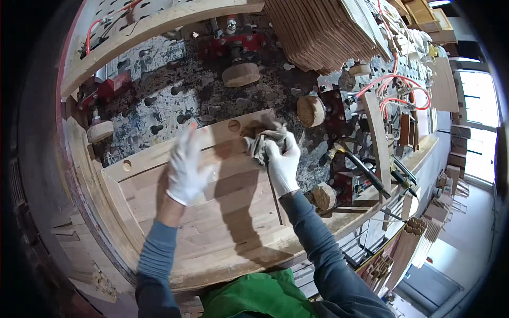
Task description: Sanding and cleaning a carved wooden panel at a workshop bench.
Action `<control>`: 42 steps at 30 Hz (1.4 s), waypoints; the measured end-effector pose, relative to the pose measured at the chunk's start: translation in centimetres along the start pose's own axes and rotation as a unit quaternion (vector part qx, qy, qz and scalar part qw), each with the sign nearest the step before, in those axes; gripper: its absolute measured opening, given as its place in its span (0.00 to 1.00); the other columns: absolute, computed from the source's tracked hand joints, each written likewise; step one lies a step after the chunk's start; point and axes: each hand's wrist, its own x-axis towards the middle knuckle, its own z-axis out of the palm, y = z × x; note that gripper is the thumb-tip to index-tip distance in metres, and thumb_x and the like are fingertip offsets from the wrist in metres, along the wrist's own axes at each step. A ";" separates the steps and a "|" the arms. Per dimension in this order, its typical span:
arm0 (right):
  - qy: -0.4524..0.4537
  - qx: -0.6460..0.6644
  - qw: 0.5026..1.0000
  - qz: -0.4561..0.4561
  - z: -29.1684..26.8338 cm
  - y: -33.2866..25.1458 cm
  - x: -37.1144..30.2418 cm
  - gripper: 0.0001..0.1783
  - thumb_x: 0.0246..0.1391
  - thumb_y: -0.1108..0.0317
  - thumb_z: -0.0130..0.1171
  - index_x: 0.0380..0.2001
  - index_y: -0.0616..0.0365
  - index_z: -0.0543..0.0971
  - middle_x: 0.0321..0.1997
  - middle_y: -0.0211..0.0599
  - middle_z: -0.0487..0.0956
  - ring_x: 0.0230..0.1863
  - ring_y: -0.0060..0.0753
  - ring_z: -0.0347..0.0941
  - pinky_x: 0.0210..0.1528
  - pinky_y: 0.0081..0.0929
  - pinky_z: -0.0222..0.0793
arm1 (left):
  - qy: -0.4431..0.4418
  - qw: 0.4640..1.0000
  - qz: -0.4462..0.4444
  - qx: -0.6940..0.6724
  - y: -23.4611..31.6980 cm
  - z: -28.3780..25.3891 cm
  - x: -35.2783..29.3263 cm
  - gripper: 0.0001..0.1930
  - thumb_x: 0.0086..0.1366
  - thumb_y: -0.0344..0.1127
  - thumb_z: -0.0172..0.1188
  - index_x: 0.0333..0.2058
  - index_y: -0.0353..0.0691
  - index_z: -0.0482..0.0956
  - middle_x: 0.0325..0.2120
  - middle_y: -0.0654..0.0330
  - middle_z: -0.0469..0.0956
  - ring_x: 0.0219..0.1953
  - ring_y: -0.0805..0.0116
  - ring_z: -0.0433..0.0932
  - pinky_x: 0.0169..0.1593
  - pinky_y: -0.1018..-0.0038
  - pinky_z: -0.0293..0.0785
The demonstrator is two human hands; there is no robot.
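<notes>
A framed wooden panel, like a cabinet door, lies flat on the worktable in front of me. Round recesses show near two corners of its far rail. My right hand, in a white glove, grips a crumpled grey rag at the panel's far right corner. My left hand, also gloved in white, is over the left-middle of the panel. Its fingers are spread and slightly smeared by motion, and nothing shows in them. Whether it touches the wood I cannot tell.
Round wooden pads on red clamps stand around the panel on the perforated metal table. A hammer lies to the right. Thin wooden boards are stacked at the back. Red hoses loop at the far right.
</notes>
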 end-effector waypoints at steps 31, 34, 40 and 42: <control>0.070 -0.560 0.786 -0.253 -1.4 4.5 15.2 0.23 0.67 0.50 0.58 0.49 0.62 0.80 0.49 0.65 0.76 0.46 0.70 0.78 0.48 0.56 0.77 | 0.002 0.972 -0.110 0.207 -4.9 2.1 0.7 0.39 0.58 0.64 0.70 0.60 0.43 0.74 0.57 0.51 0.73 0.64 0.52 0.68 0.72 0.49 0.54; 0.085 -0.580 0.768 -0.258 -2.5 5.5 11.7 0.22 0.67 0.49 0.57 0.45 0.60 0.80 0.46 0.63 0.78 0.45 0.70 0.79 0.45 0.56 0.78 | 0.131 0.965 -0.158 0.164 -5.7 0.4 -4.9 0.38 0.56 0.56 0.75 0.62 0.47 0.74 0.63 0.52 0.67 0.68 0.52 0.63 0.73 0.48 0.56; 0.036 -0.597 0.748 -0.286 -3.2 3.5 13.7 0.22 0.68 0.49 0.55 0.54 0.53 0.80 0.45 0.62 0.78 0.46 0.68 0.80 0.47 0.57 0.79 | 0.183 0.855 -0.448 0.186 -8.0 -3.2 -22.1 0.36 0.62 0.41 0.69 0.68 0.44 0.66 0.68 0.37 0.62 0.63 0.31 0.67 0.66 0.47 0.66; -0.019 -0.607 0.755 -0.248 -2.7 2.3 14.0 0.22 0.68 0.51 0.55 0.56 0.54 0.79 0.47 0.63 0.78 0.46 0.67 0.80 0.48 0.56 0.79 | 0.137 0.839 -0.499 0.165 -8.4 -2.9 -24.3 0.35 0.63 0.39 0.68 0.68 0.46 0.66 0.65 0.39 0.66 0.62 0.32 0.69 0.64 0.46 0.68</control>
